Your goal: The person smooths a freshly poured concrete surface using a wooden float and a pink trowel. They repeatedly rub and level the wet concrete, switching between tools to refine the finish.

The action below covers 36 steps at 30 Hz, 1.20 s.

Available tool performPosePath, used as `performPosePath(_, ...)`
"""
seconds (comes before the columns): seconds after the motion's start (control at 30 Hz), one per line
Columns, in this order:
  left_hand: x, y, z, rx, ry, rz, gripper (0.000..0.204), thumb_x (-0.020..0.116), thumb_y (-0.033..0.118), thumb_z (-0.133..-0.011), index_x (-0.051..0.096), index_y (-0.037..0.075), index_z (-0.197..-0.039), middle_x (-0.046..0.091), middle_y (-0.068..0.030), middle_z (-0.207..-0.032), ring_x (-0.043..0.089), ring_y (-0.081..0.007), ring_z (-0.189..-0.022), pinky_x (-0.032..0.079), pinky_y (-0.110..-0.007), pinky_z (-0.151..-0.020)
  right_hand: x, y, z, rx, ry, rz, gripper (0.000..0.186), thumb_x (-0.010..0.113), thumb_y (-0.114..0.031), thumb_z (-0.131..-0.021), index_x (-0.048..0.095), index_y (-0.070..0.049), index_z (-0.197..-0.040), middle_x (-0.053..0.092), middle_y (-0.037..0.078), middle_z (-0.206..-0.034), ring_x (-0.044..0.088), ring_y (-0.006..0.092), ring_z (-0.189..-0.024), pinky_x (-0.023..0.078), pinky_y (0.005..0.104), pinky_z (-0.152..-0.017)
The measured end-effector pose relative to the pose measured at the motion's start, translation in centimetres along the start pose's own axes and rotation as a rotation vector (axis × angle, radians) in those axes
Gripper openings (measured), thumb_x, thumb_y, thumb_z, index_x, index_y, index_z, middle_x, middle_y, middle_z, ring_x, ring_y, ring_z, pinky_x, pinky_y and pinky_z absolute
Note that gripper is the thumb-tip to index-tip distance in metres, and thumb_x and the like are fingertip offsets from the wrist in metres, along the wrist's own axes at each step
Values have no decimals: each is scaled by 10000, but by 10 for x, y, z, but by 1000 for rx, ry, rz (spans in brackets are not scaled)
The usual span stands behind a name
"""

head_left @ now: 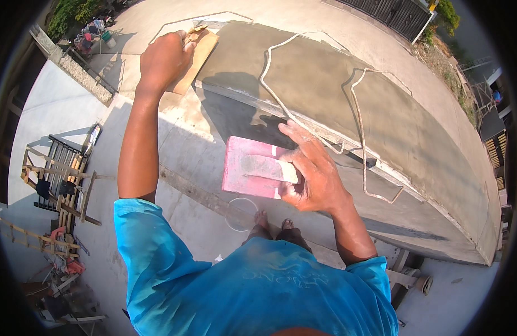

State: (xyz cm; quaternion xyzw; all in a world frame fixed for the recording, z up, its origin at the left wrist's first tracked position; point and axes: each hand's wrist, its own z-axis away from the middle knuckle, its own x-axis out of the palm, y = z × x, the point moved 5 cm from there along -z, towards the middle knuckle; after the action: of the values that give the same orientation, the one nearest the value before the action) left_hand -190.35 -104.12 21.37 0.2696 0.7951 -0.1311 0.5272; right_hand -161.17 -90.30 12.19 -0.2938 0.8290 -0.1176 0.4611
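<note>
My left hand (167, 60) is closed on a flat tan board (199, 60), held against the left end of a low wall; whether it is wood or card, I cannot tell. In front of the wall's near face, my right hand (317, 171) grips a pink plastering float (250, 185) by its pale handle (264, 168). Its index finger stretches forward, near a bent metal rod. Smooth grey-brown wet mortar (320, 73) covers the wall's broad top. Whitish bent rods (267, 70) hook over the top and hang down the near side.
A straight strip (258, 102) runs along the wall's near upper edge. Wooden frames and slats (59, 173) lie on the concrete at left, with a red cloth (72, 266) lower down. A dark gate (387, 17) stands far off. My bare feet (262, 218) are beside the wall.
</note>
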Motion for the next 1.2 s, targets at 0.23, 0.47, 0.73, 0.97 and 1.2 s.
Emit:
performPosePath(0.23, 21, 1, -14, 46, -26, 38, 384, 583, 313, -913, 670, 49, -1177, 707, -222, -945, 677, -395, -924, 519, -490, -816, -5, 9, -2, -22, 15, -40, 370, 697, -131, -674, 599, -50, -1022, 511, 216, -1443, 450, 419, -1371, 423, 502, -1072)
performPosePath(0.47, 26, 7, -18, 41, -88, -20, 333, 559, 279, -892, 672, 30, -1081, 704, -224, -961, 677, -397, -920, 521, -503, -817, -35, -3, 3, -14, 377, -88, 349, 617, -118, -687, 591, -15, -1019, 464, 290, -1468, 365, 493, -1415, 346, 503, -1122)
performPosePath(0.73, 53, 17, -36, 37, -72, -117, 311, 497, 232, -921, 626, 34, -1123, 713, -222, -1005, 698, -398, -933, 545, -510, -809, -42, -3, 44, -40, 461, -158, 317, 636, -145, -758, 572, -7, -1035, 572, 275, -1342, 501, 485, -1312, 451, 503, -1035)
performPosePath(0.97, 108, 86, -89, 155, -108, -39, 349, 469, 215, -946, 578, -18, -1181, 703, -249, -1014, 692, -408, -942, 533, -527, -837, 11, 30, 183, 296, 254, -53, 382, 739, -153, -715, 602, -26, -1047, 661, 182, -1195, 653, 353, -995, 523, 441, -866)
performPosePath(1.2, 101, 77, -64, 205, -106, -39, 413, 487, 275, -969, 552, 14, -1282, 695, -251, -1040, 678, -411, -961, 527, -526, -837, 27, 62, 371, 895, 328, 33, 346, 703, -175, -779, 569, -26, -1062, 650, 190, -1117, 608, 378, -962, 491, 433, -837)
